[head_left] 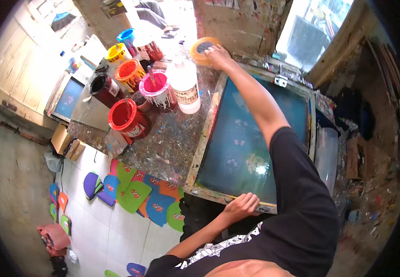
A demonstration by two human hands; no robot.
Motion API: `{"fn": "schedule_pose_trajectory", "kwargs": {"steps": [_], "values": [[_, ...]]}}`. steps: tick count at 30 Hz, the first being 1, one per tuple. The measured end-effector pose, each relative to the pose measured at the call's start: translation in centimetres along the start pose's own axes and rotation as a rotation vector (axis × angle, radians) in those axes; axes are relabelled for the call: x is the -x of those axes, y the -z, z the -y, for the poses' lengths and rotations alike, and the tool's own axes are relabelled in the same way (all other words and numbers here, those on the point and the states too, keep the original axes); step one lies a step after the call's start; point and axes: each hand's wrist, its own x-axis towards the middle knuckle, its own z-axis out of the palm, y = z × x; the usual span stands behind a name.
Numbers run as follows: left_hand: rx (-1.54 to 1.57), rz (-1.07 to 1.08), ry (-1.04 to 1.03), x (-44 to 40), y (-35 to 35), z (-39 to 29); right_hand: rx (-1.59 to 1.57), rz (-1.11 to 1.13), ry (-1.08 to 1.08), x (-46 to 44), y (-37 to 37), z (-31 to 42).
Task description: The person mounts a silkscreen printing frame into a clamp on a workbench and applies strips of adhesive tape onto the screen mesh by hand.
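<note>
A screen printing frame (207, 134) with blue mesh and faint small prints lies in front of me on the worktable. Curled over its near wooden bar, my left hand (242, 206) grips the edge. My right arm stretches across the mesh to the far left corner. There my right hand (218, 56) dips its closed fingertips into a round yellow-orange bowl (197, 57), at a dark grey patch that may be a sponge or cloth. Exactly what the fingers pinch is hidden. A white plastic bottle (187, 90) stands left of the frame.
Open paint tubs stand on the stained table (163, 152): red (128, 121), pink (157, 92), orange (130, 74), yellow (118, 54), blue (127, 37) and a dark one (105, 87). Colourful printed pieces (135, 196) lie on the tiled floor. A clear plastic container (326, 152) is at right.
</note>
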Motion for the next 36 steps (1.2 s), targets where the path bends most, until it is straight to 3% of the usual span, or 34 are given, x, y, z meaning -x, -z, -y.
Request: {"fn": "schedule_pose_trajectory", "kwargs": {"steps": [3, 4, 5, 6, 7, 9, 11, 14, 15, 16, 17, 19, 21, 23, 27, 30, 31, 33, 36], "values": [[-0.021, 0.016, -0.012, 0.3, -0.7, -0.1, -0.203, 0.177, -0.065, -1.1, -2.4, 0.9], [-0.007, -0.034, 0.001, 0.2, -0.7, 0.0, -0.164, 0.053, -0.039, -0.9, -4.1, 1.0], [0.017, -0.062, 0.010, 0.0, -0.5, 0.0, -0.181, 0.077, -0.028, 0.2, -2.7, 1.4], [-0.017, -0.017, 0.031, 0.2, -0.7, -0.2, -0.021, -0.076, 0.074, 1.7, -3.0, 0.9], [-0.004, -0.044, 0.046, -0.2, -0.5, -0.1, -0.004, -0.033, 0.147, 4.7, 0.5, 1.1], [0.002, 0.026, 0.100, -0.7, -0.2, -0.2, 0.150, -0.230, 0.111, 9.7, 0.1, -0.1], [0.130, 0.067, 0.148, -1.3, 0.8, -0.2, -0.035, -0.037, 0.040, 20.3, 7.3, 1.5], [0.111, 0.128, 0.176, -1.4, 0.7, -0.5, -0.265, -0.071, -0.098, 35.8, 11.3, 5.8], [0.110, 0.117, 0.170, -1.2, 0.4, -0.5, -0.364, 0.158, -0.233, 40.4, 12.2, 8.1], [0.079, 0.103, 0.172, -1.0, -0.1, -0.7, -0.331, 0.200, -0.175, 44.5, 11.8, 10.2], [0.048, 0.094, 0.174, -0.9, -0.3, -0.9, -0.301, 0.243, -0.119, 47.5, 11.6, 11.7], [0.087, 0.056, 0.171, -1.1, 0.4, -1.0, -0.329, 0.326, -0.221, 50.8, 13.3, 13.4], [0.142, 0.045, 0.204, -1.6, 0.9, -0.9, -0.190, 0.252, -0.250, 52.2, 15.7, 13.1], [0.156, 0.018, 0.190, -1.8, 1.0, -1.0, -0.361, 0.152, -0.471, 54.1, 17.3, 12.2], [0.107, 0.015, 0.118, -2.9, 2.3, -0.8, -0.199, -0.274, -0.856, 60.2, 20.8, 8.7], [0.095, -0.090, 0.064, -6.3, 8.3, -1.1, -0.076, -0.522, -1.198, 64.4, 22.7, 7.0], [0.095, -0.128, 0.035, -8.0, 10.7, -0.8, -0.080, -0.523, -1.203, 65.7, 22.3, 6.3], [-0.001, -0.178, -0.027, -11.7, 15.4, -0.2, -0.502, -0.387, -1.491, 68.3, 19.3, 5.6], [-0.004, -0.305, -0.082, -17.4, 20.5, 1.8, -0.488, -0.214, -1.250, 62.9, 18.1, 9.4]]}}
